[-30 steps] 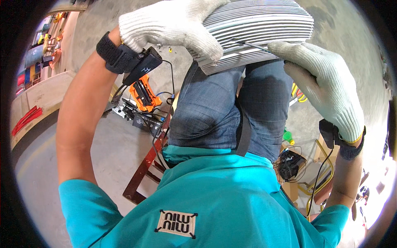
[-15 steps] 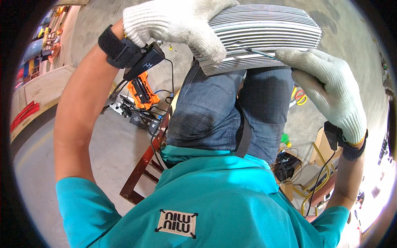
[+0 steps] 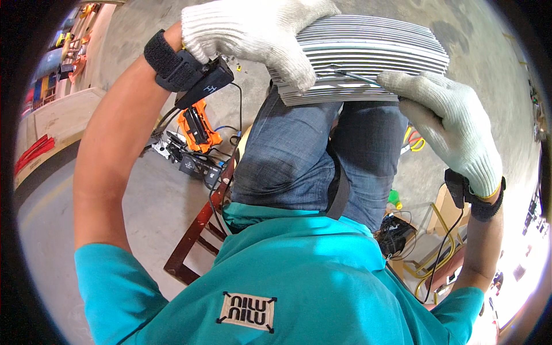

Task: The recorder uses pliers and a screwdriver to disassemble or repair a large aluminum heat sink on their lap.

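Note:
A silver finned metal heat sink [image 3: 374, 43] rests across my knees, its many thin fins running left to right. My left hand [image 3: 253, 34], in a white knitted glove, grips the left end, thumb over the near fins and the other fingers mostly hidden. In my gloved right hand [image 3: 445, 106] is a thin dark rod-shaped tool [image 3: 356, 76], pinched between thumb and fingers. Its shaft points left, and the tip lies among the fins near my left thumb. The tool's handle is hidden inside the glove, so its exact kind does not show.
On the floor at left lie an orange-and-black device [image 3: 198, 126] and tangled black cables. Scissors with red and yellow handles [image 3: 414, 140] and a green bottle [image 3: 395, 199] are right of my legs. A brown wooden chair [image 3: 190, 253] is under me; black straps with small boxes circle both wrists.
My right hand and the thin tool have shifted slightly left along the fins. My left hand has moved a little right, and the heat sink's far edge sits slightly lower.

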`<state>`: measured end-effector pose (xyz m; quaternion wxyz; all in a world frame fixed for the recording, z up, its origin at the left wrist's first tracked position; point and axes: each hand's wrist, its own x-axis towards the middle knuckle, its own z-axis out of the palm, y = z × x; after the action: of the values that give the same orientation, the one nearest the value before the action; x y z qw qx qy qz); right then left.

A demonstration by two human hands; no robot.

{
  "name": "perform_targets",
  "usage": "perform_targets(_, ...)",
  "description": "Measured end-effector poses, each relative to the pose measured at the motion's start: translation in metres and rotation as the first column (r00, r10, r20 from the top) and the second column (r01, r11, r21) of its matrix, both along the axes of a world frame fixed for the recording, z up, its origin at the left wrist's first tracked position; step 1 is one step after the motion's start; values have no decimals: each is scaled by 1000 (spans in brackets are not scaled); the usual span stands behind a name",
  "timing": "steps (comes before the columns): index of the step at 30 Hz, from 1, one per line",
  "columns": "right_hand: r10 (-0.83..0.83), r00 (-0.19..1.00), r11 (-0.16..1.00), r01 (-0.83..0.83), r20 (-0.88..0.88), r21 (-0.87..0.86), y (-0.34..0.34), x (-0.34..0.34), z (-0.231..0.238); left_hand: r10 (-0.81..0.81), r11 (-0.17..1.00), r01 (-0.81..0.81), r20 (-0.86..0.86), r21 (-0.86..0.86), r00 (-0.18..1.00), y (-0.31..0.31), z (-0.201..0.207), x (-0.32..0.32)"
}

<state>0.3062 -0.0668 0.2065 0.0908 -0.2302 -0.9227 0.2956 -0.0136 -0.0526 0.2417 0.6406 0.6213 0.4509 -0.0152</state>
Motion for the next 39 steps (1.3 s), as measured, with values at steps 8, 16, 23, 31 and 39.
perform_targets(8,59,998,984,-61,17,170,1,-4,-8,-35,978,84,-247,193,968,-18,15,13)
perform_targets(16,43,954,933,-144,297,330,-3,-16,2,3,922,66,-179,381,984,-21,-17,3)
perform_targets(23,-28,952,983,-30,306,183,-20,-23,5,21,979,14,-166,204,986,-7,-21,3)
perform_targets(31,-134,991,889,131,26,-439,-24,-23,-14,-36,908,84,-125,410,992,-14,-32,9)
perform_targets(39,-197,978,842,206,71,-499,-30,-25,-3,5,866,52,-111,497,994,-22,-50,-2)
